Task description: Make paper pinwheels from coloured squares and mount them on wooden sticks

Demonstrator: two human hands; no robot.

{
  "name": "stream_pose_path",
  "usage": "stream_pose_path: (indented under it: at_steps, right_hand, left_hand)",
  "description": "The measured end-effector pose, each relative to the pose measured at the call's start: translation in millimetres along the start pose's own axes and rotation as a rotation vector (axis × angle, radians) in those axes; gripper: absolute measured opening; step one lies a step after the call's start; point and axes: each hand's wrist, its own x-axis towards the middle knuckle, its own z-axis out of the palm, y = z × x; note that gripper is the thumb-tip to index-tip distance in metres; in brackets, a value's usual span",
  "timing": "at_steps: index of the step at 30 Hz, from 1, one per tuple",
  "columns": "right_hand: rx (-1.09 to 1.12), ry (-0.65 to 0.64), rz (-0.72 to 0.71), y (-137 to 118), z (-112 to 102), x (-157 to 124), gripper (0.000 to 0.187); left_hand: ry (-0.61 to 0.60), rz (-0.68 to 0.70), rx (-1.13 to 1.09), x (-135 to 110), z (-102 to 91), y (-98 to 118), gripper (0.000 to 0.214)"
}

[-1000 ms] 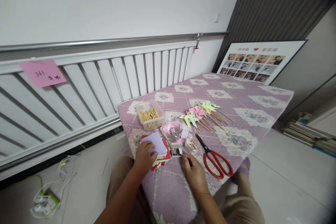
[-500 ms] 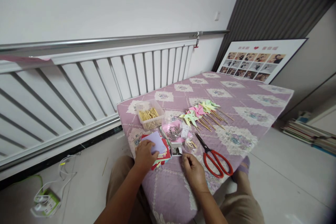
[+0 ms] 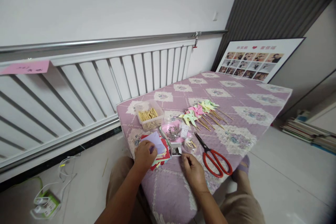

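My left hand [image 3: 144,154] rests on a stack of coloured paper squares [image 3: 165,158]. Its fingers are curled over the top purple paper square [image 3: 155,140], pinching its near edge. My right hand [image 3: 193,170] is closed beside a small open white box [image 3: 175,149] with small dark pieces in it. Thumb and forefinger are pressed together; whatever they hold is too small to make out. Just right of that hand lie scissors with red handles [image 3: 215,162]. A small round clear container [image 3: 190,145] with short pale sticks stands beyond its fingertips.
A clear plastic box [image 3: 149,114] of short yellowish sticks stands farther back. Several paper pinwheels [image 3: 196,111] on sticks lie right of it. Small metal pieces [image 3: 173,133] fill a clear tray. The purple cloth [image 3: 170,185] covers the table; a white radiator [image 3: 131,71] runs behind.
My left hand's fingers have curled in more, and purple paper now shows between them. My right hand stays nearly still. On the radiator, the pink paper has swung down.
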Motion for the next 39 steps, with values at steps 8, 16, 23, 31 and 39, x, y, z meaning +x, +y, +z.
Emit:
stream_pose_path:
  at_steps: [8, 16, 23, 31, 39]
  right_hand:
    - [0.006, 0.009, -0.007, 0, 0, -1, 0.027]
    - [-0.015, 0.019, -0.016, 1, 1, 0, 0.026]
    - [-0.007, 0.014, -0.011, 1, 1, -1, 0.027]
    - [-0.018, 0.016, -0.004, -2, 0, 1, 0.027]
    - [-0.015, 0.023, -0.020, -3, 0, 0, 0.027]
  left_hand:
    - [-0.076, -0.010, -0.114, 11, -0.4, -9, 0.023]
    - [-0.101, -0.068, -0.158, 17, -0.9, -18, 0.019]
    - [-0.089, -0.081, -0.208, 17, 1.1, -21, 0.012]
    - [-0.079, -0.047, -0.224, 16, 0.7, -20, 0.031]
    - [-0.066, -0.054, -0.221, 16, 0.4, -19, 0.020]
